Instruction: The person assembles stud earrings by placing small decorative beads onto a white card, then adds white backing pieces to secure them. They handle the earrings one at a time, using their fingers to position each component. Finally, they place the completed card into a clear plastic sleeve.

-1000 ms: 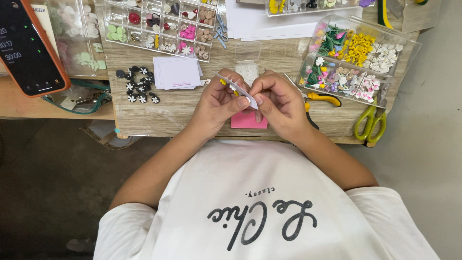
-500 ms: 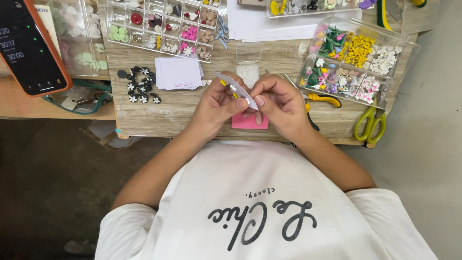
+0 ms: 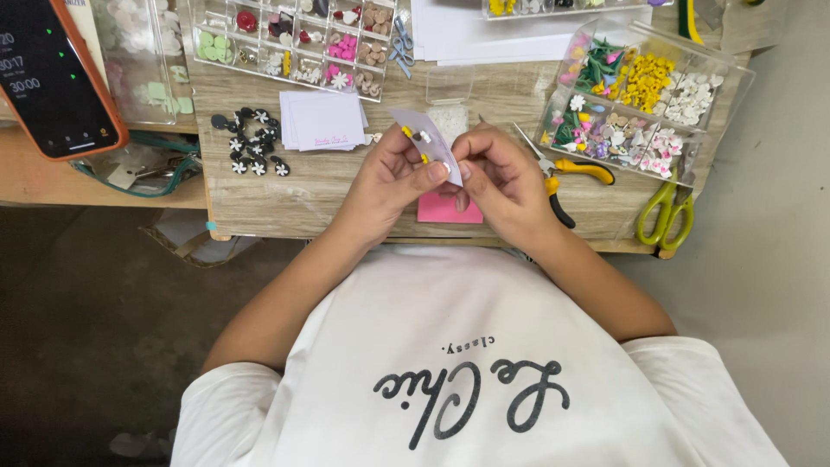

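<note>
Both hands, left hand point(image 3: 385, 177) and right hand point(image 3: 501, 177), now pinch the small earring card point(image 3: 430, 143) tilted a bit higher mid-frame, studs facing up, over the pink card point(image 3: 445, 209).

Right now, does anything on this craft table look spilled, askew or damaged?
Nothing stands out. Both hands, left and right, hold a small pale card with tiny earrings above the wooden table. The clear compartment box of flower charms sits angled, its pieces sorted.

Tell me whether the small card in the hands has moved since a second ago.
Barely. The card stays above the pink pad, only tilted a bit flatter between left hand and right hand.
</note>
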